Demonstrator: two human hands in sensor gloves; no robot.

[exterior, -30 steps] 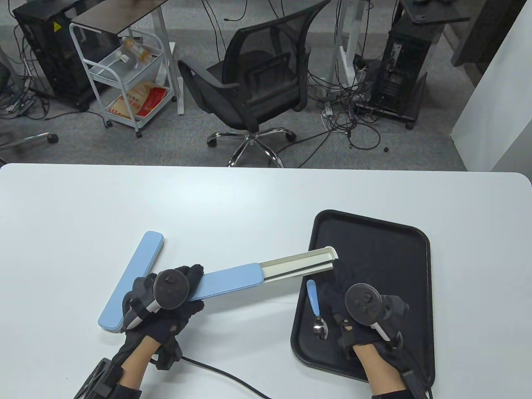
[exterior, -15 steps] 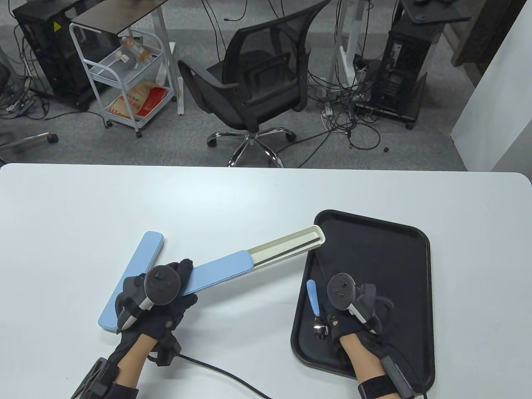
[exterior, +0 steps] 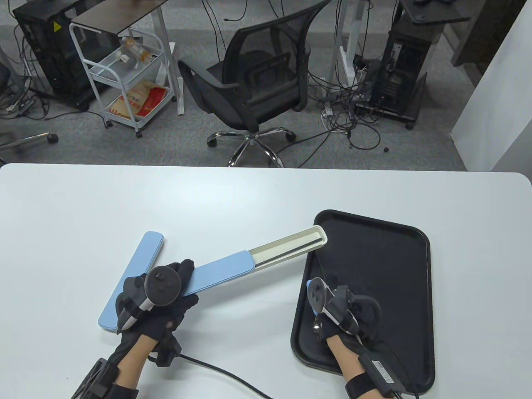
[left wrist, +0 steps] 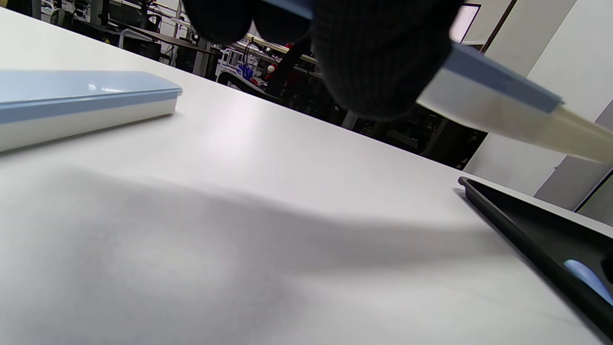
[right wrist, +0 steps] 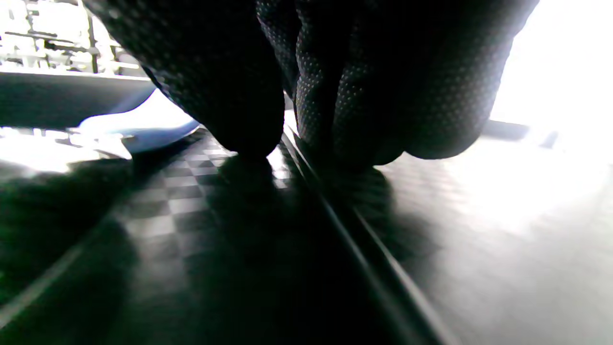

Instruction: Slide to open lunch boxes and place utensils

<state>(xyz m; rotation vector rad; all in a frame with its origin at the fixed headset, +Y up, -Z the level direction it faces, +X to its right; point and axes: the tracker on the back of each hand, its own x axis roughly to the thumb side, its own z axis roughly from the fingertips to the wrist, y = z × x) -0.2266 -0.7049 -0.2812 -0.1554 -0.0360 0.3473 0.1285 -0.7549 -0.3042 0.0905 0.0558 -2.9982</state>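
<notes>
My left hand (exterior: 160,297) grips the slid-open lunch box (exterior: 249,259) by its blue lid end; the cream tray end reaches the black tray's (exterior: 399,249) left rim. The spoon (exterior: 309,286) lies on the black tray near that rim, long axis front-to-back, directly under my right hand (exterior: 338,309). Spoon mostly hidden; can't tell whether the fingers (right wrist: 239,96) pinch it. A second, closed box (exterior: 131,280) sits left.

Your table (exterior: 249,195) is plain white. On it the closed utensil box (exterior: 137,270) has a pale blue lid over a white base. The box you hold (exterior: 232,268) shows the same pale blue lid, with a cream tray (exterior: 291,245) slid out. The serving tray (exterior: 374,257) is black with a faint checkered texture. The spoon handle (right wrist: 139,127) is light blue. Your gloves (exterior: 166,307) are black, the fingers (right wrist: 330,86) finely dotted.
</notes>
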